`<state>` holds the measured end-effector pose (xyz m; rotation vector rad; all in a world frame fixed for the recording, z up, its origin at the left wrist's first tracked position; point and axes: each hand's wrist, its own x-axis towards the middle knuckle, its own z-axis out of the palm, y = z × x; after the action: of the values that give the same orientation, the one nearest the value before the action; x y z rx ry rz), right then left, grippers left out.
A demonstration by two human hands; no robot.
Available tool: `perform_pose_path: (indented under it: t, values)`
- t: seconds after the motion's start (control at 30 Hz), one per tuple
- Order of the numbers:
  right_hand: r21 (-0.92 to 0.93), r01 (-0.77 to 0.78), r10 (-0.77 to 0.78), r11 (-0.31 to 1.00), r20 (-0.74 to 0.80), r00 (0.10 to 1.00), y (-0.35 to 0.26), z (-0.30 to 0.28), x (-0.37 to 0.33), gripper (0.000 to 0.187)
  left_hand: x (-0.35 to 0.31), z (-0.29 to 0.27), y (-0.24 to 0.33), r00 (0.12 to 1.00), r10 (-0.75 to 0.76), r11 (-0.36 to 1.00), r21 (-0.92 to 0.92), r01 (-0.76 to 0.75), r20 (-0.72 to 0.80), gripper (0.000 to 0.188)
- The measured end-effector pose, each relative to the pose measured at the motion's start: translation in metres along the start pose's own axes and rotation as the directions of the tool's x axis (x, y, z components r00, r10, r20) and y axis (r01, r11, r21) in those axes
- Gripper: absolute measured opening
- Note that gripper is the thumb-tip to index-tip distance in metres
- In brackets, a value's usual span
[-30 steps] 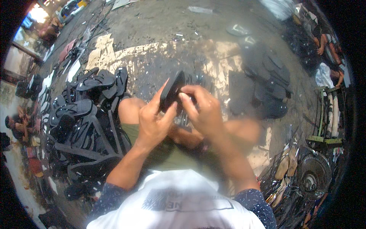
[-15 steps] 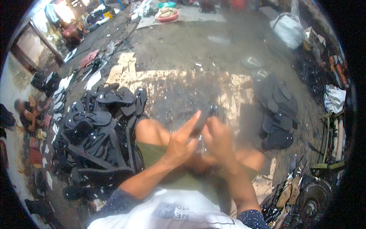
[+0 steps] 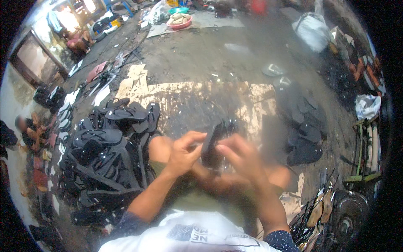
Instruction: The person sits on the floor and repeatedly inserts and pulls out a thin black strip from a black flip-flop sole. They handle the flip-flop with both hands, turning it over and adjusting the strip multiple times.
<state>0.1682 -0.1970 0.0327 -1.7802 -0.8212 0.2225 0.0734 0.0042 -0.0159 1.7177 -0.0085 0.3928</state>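
Observation:
Over my lap, my left hand point(image 3: 187, 153) grips a black flip-flop point(image 3: 211, 144) by its edge, thumb and fingers closed on it. The flip-flop is tilted up on its side, toe end pointing away from me. My right hand point(image 3: 240, 154) is at its right face with thumb and fingertips pinched together; haze blurs whatever lies between them. To my left is a large heap of black flip-flops point(image 3: 98, 138). A stained cardboard sheet point(image 3: 176, 94) lies on the floor before my legs.
More black flip-flops point(image 3: 304, 130) lie to the right. At lower right are a bundle of thin black strips point(image 3: 312, 210) and a round dark fan point(image 3: 350, 214). A white sack point(image 3: 312, 31) and a pink basin point(image 3: 180, 25) stand farther off. Other people point(image 3: 31, 130) sit at the left.
My left hand has shifted left and its outstretched index finger has drawn back. The flip-flop has come nearer to me and shows more of its side. My right hand has moved slightly down.

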Motion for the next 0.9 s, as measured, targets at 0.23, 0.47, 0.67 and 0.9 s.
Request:
perform_pose_path:
  t: [0.23, 0.47, 0.67, 0.9]
  values:
    - [0.364, -0.174, 0.178, 0.915, 0.024, 0.984, -0.006, 0.020, -0.039, 0.033, 0.008, -0.008, -0.014, 0.853, 0.093, 0.994, 0.091, -0.054, -0.514, 0.023]
    - [0.976, -0.180, 0.559, 0.127, 0.079, 0.826, 0.078, 0.074, -0.023, 0.027, -0.030, 0.027, -0.021, 0.884, -0.140, 0.985, 0.026, 0.169, -0.446, 0.031]
    - [0.801, -0.426, 0.505, 0.421, 0.183, 0.843, 0.105, 0.058, -0.035, 0.034, 0.014, 0.019, 0.036, 0.967, 0.116, 0.891, 0.407, -0.202, 0.226, 0.029]
    - [0.755, -0.544, 0.650, 0.365, 0.212, 0.730, 0.070, 0.036, -0.042, 0.029, 0.002, -0.002, 0.028, 0.811, 0.176, 0.922, 0.196, -0.335, 0.558, 0.012]
